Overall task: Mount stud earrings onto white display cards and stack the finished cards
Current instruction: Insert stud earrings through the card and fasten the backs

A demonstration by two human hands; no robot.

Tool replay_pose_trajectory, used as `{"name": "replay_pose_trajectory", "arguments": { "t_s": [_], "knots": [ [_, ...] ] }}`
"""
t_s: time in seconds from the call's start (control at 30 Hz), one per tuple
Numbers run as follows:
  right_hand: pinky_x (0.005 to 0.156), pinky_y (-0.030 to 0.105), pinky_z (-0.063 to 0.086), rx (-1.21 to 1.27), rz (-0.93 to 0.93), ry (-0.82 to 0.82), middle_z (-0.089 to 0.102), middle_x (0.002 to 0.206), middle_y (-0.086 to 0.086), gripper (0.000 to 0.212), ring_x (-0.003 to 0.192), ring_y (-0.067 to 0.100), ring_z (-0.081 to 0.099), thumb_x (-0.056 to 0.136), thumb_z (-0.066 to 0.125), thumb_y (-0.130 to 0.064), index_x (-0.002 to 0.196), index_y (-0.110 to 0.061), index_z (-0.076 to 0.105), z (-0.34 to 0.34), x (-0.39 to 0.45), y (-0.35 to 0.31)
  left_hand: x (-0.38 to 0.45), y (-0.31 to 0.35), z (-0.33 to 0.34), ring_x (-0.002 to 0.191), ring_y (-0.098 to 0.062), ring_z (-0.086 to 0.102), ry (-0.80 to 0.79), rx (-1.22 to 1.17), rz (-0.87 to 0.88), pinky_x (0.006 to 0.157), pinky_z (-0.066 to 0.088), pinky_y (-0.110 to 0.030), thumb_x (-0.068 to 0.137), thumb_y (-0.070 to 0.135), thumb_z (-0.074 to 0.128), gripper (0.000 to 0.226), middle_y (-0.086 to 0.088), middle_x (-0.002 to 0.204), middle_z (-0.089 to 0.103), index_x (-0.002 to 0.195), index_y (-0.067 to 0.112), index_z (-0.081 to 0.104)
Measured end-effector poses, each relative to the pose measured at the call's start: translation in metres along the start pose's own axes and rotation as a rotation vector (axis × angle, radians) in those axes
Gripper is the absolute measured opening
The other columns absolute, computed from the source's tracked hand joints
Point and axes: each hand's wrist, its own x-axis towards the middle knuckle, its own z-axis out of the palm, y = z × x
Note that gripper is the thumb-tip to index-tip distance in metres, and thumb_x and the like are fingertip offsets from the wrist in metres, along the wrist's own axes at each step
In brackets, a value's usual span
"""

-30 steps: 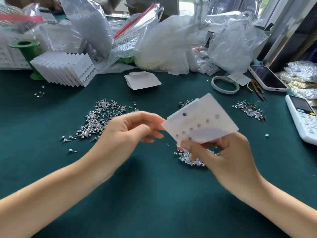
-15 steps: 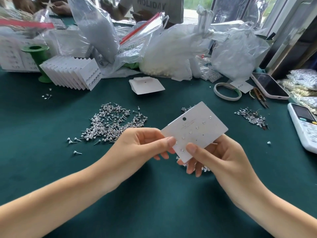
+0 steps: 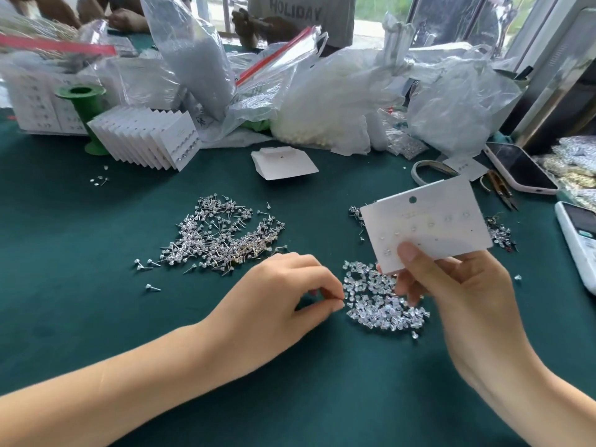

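My right hand (image 3: 458,282) holds a white display card (image 3: 429,221) by its lower edge, tilted up above the table; several small studs sit in it. My left hand (image 3: 283,301) rests low on the green cloth, thumb and forefinger pinched together at the left edge of a pile of clear earring backs (image 3: 383,301); whether a back is between them I cannot tell. A heap of silver stud earrings (image 3: 219,237) lies to the left. A fanned stack of finished cards (image 3: 145,140) stands at the back left.
A blank card (image 3: 283,162) lies at centre back. Plastic bags (image 3: 322,101) crowd the far edge with a green spool (image 3: 84,108). At the right lie a tape ring (image 3: 425,169), scissors (image 3: 500,188), a phone (image 3: 519,169), a white device (image 3: 580,240) and more studs (image 3: 500,233).
My left hand let go of the card and dropped to the pile of clear backs, fingers pinched. My right hand carried the card up and to the right, uncovering that pile.
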Motion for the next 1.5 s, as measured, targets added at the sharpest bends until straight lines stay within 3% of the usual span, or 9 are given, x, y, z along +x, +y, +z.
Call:
{"name": "replay_pose_trajectory", "arguments": {
  "t_s": [0.47, 0.7, 0.93, 1.07, 1.13, 1.23, 1.3, 1.4, 1.5],
  "knots": [
    [0.043, 0.016, 0.043, -0.115, -0.061, 0.009, 0.065, 0.055, 0.004, 0.023, 0.042, 0.011, 0.055, 0.067, 0.069, -0.03, 0.088, -0.02, 0.067, 0.001, -0.004, -0.004, 0.004, 0.003, -0.001, 0.072, -0.014, 0.056, -0.044, 0.186, 0.014, 0.075, 0.041, -0.028, 0.081, 0.025, 0.062, 0.008, 0.01, 0.077, 0.063, 0.077, 0.021, 0.068],
    [0.045, 0.011, 0.042, -0.2, -0.1, 0.014, 0.067, 0.056, -0.007, 0.027, 0.042, 0.001, 0.054, 0.069, 0.067, -0.028, 0.091, -0.013, 0.068, 0.003, -0.005, -0.003, 0.005, 0.004, 0.001, 0.071, -0.009, 0.053, -0.054, 0.195, 0.003, 0.075, 0.039, -0.025, 0.079, 0.031, 0.064, 0.009, 0.012, 0.075, 0.062, 0.075, 0.023, 0.067],
    [0.048, 0.014, 0.044, -0.281, -0.178, -0.016, 0.067, 0.057, -0.006, 0.015, 0.048, 0.008, 0.06, 0.067, 0.07, -0.036, 0.075, -0.023, 0.07, -0.001, -0.007, 0.004, 0.009, -0.002, -0.009, 0.07, -0.004, 0.05, 0.153, 0.089, -0.126, 0.075, 0.038, -0.017, 0.08, 0.024, 0.064, 0.006, 0.014, 0.074, 0.06, 0.077, 0.019, 0.066],
    [0.056, 0.011, 0.046, -0.546, -0.584, -0.16, 0.069, 0.078, -0.007, 0.006, 0.058, 0.005, 0.06, 0.083, 0.072, -0.021, 0.082, -0.025, 0.068, -0.008, -0.003, 0.01, 0.016, -0.002, -0.022, 0.055, 0.005, 0.053, 0.254, -0.302, -0.38, 0.054, 0.036, -0.003, 0.08, 0.017, 0.07, 0.007, 0.013, 0.064, 0.064, 0.074, 0.02, 0.069],
    [0.055, 0.023, 0.051, -0.712, -0.927, -0.333, 0.069, 0.074, 0.0, 0.012, 0.061, 0.014, 0.063, 0.086, 0.061, -0.003, 0.088, -0.015, 0.065, -0.014, 0.0, 0.014, 0.019, -0.002, -0.028, 0.061, 0.007, 0.059, 0.234, -0.569, -0.499, 0.059, 0.041, -0.003, 0.078, 0.019, 0.072, 0.004, 0.011, 0.069, 0.069, 0.074, 0.019, 0.071],
    [0.046, 0.03, 0.049, -0.995, -1.261, -0.423, 0.068, 0.072, 0.007, 0.01, 0.054, 0.027, 0.059, 0.086, 0.062, -0.001, 0.091, -0.009, 0.062, -0.016, 0.004, 0.013, 0.018, 0.004, -0.032, 0.069, 0.004, 0.062, 0.109, -0.725, -0.478, 0.065, 0.044, -0.004, 0.067, 0.03, 0.072, 0.011, 0.011, 0.073, 0.07, 0.072, 0.02, 0.073],
    [0.044, 0.03, 0.048, -1.1, -1.369, -0.399, 0.069, 0.071, 0.007, 0.025, 0.051, 0.024, 0.057, 0.074, 0.074, 0.001, 0.092, -0.01, 0.061, -0.014, 0.002, 0.015, 0.014, 0.011, -0.03, 0.069, -0.001, 0.061, 0.013, -0.727, -0.424, 0.066, 0.046, -0.009, 0.064, 0.034, 0.072, 0.016, 0.006, 0.073, 0.07, 0.073, 0.02, 0.073],
    [0.046, 0.03, 0.049, -1.152, -1.43, -0.425, 0.07, 0.073, 0.008, 0.015, 0.052, 0.022, 0.058, 0.073, 0.074, 0.001, 0.08, -0.012, 0.074, -0.012, 0.0, 0.017, 0.01, 0.015, -0.025, 0.063, -0.012, 0.053, -0.055, -0.634, -0.357, 0.061, 0.042, -0.026, 0.069, 0.032, 0.08, 0.015, 0.0, 0.069, 0.066, 0.076, 0.021, 0.072],
    [0.048, 0.029, 0.049, -1.19, -1.438, -0.44, 0.071, 0.075, 0.007, 0.014, 0.053, 0.021, 0.057, 0.073, 0.073, -0.001, 0.078, -0.013, 0.075, -0.011, -0.001, 0.017, 0.007, 0.016, -0.022, 0.062, -0.03, 0.052, -0.035, -0.551, -0.314, 0.058, 0.044, -0.04, 0.07, 0.033, 0.071, 0.01, 0.0, 0.071, 0.067, 0.075, 0.024, 0.071]
  ]
}}
